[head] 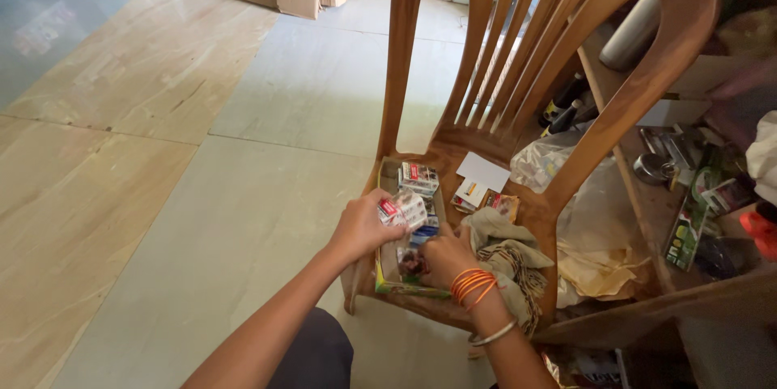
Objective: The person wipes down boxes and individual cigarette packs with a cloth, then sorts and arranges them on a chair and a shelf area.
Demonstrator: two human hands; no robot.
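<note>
Resting on a brown wooden chair [647,57], holding small packets: an open shallow cardboard tray [387,263]. Reaching into it, closed among the packets: right hand [443,255]. Gripping a small clear packet [402,211] with red-and-white label above the tray: left hand [363,227].

Chairs: one brown plastic chair [453,154]
Trays on my seat: one [387,276]
Orange bangles: several [473,284]
Silver bangles: one [494,333]

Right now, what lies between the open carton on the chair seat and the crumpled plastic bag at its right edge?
In the head view, a white card, small packets and a patterned cloth lie between the carton and bag.
</note>
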